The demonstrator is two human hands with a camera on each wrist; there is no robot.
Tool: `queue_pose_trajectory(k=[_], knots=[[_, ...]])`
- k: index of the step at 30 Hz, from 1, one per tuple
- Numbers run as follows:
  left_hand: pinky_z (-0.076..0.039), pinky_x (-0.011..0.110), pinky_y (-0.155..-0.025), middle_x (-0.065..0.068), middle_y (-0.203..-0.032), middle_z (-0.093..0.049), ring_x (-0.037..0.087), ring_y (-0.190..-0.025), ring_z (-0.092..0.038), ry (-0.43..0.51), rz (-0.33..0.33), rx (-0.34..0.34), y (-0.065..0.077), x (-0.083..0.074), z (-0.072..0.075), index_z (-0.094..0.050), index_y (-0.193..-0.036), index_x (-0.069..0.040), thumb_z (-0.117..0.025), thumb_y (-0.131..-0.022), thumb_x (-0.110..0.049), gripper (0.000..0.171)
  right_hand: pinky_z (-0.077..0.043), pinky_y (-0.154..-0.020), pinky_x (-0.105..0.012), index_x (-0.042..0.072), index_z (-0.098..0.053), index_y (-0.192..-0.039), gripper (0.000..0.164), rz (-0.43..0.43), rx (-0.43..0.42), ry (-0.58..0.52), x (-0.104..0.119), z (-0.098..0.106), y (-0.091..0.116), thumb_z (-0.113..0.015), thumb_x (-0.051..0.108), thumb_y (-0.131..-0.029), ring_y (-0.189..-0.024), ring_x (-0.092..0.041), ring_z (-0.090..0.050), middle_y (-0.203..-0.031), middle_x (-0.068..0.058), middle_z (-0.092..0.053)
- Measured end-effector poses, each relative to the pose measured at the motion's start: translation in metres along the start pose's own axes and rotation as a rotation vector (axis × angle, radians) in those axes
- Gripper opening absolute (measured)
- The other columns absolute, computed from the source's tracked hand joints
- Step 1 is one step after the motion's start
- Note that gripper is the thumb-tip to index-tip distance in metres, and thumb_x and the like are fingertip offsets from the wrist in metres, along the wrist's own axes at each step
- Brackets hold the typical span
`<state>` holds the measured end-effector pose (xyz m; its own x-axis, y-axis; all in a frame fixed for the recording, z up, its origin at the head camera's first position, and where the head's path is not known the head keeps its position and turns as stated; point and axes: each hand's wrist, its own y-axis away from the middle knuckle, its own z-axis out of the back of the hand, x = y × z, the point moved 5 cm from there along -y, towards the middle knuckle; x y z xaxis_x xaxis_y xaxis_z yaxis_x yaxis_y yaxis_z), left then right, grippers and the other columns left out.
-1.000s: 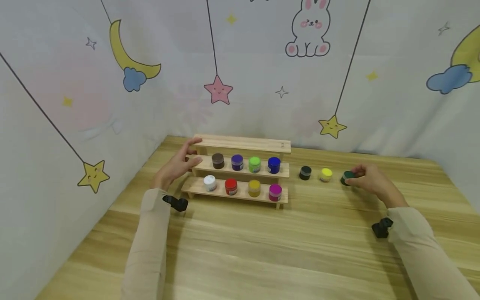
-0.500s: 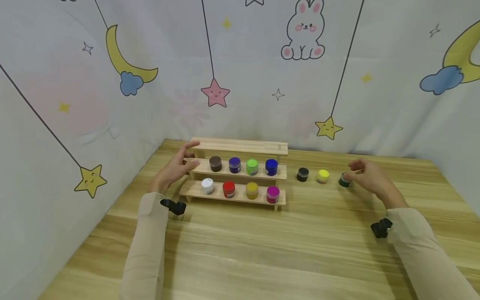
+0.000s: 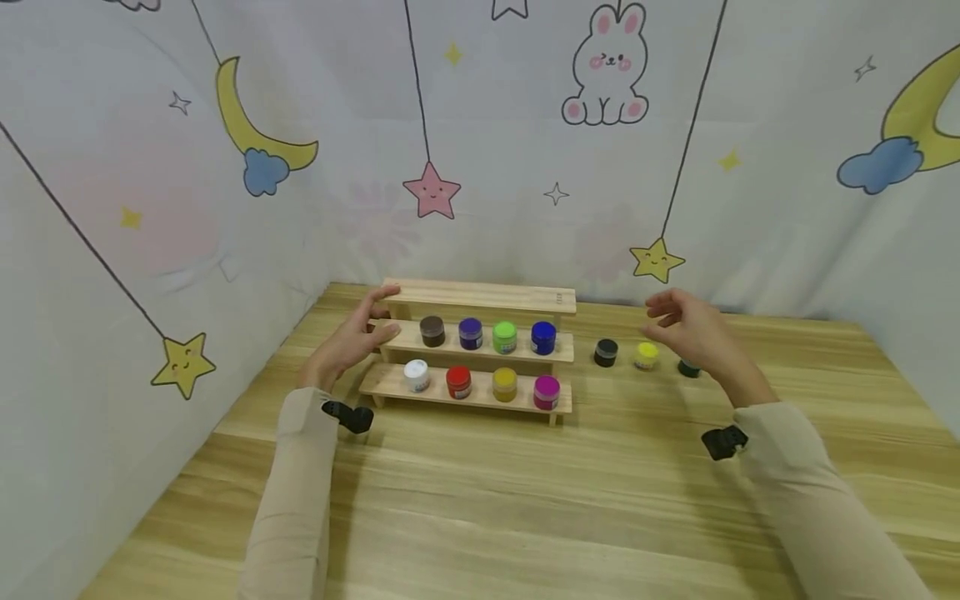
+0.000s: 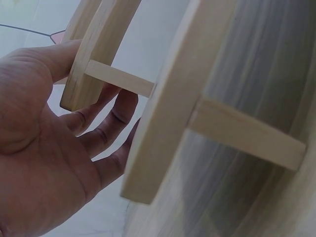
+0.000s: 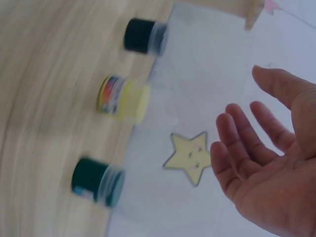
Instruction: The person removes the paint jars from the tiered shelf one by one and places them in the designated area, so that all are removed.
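My left hand [image 3: 347,340] holds the left end of a three-tier wooden display rack [image 3: 480,295]. In the left wrist view its thumb lies over one board [image 4: 94,59] and the fingers curl behind. My right hand [image 3: 693,337] hovers, holding nothing, its fingers loosely bent. Below it a row of small paint jars stands on the table: a black jar [image 3: 606,352], a yellow jar [image 3: 646,356] and a dark green jar [image 3: 689,368], the last partly hidden by the hand in the head view. All three show in the right wrist view, apart from the hand.
Brown, purple, light green and blue jars [image 3: 543,337] line the middle tier. White, red, ochre and magenta jars [image 3: 547,392] line the lowest. Behind the wooden table [image 3: 480,492] hangs a pale curtain [image 3: 510,233] with printed stars and a rabbit.
My right hand has let go of the dark green jar, then risen and moved left above the row. My left hand keeps its place on the rack; the head view has shifted slightly.
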<state>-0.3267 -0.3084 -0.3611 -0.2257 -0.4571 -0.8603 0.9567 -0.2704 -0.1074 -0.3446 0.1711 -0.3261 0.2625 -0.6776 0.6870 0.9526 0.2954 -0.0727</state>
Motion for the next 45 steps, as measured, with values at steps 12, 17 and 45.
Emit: queue_pose_trajectory(k=[12,17,45], knots=[[-0.045,0.045,-0.085,0.03,-0.145,-0.031,0.039,-0.112,-0.049,-0.011,-0.042,0.0,-0.007,0.004,0.001,-0.018,-0.16,-0.025,-0.052,-0.106,-0.02,0.064,-0.05,-0.092,-0.05,0.003,-0.051,-0.134,0.045,0.099,0.015,-0.067,0.045,-0.032,-0.013,-0.067,0.023,-0.097,-0.114,-0.034,-0.058,-0.126,-0.018,-0.06],[-0.044,0.048,-0.087,0.028,-0.146,-0.031,0.041,-0.115,-0.048,-0.002,-0.02,0.0,-0.004,0.005,0.002,-0.018,-0.159,-0.027,-0.053,-0.106,-0.02,0.064,-0.053,-0.087,-0.045,0.002,-0.054,-0.13,0.041,0.138,0.049,-0.113,0.06,-0.051,-0.019,-0.069,0.02,-0.096,-0.107,-0.032,-0.062,-0.119,-0.016,-0.064],[-0.046,0.045,-0.085,0.026,-0.143,-0.033,0.041,-0.112,-0.05,-0.017,-0.028,0.001,-0.003,0.011,0.002,-0.017,-0.159,-0.029,-0.052,-0.106,-0.023,0.064,-0.055,-0.078,-0.035,0.002,-0.064,-0.127,0.042,0.203,0.088,-0.052,0.079,-0.087,-0.024,-0.076,0.021,-0.091,-0.096,-0.027,-0.064,-0.119,-0.016,-0.065]])
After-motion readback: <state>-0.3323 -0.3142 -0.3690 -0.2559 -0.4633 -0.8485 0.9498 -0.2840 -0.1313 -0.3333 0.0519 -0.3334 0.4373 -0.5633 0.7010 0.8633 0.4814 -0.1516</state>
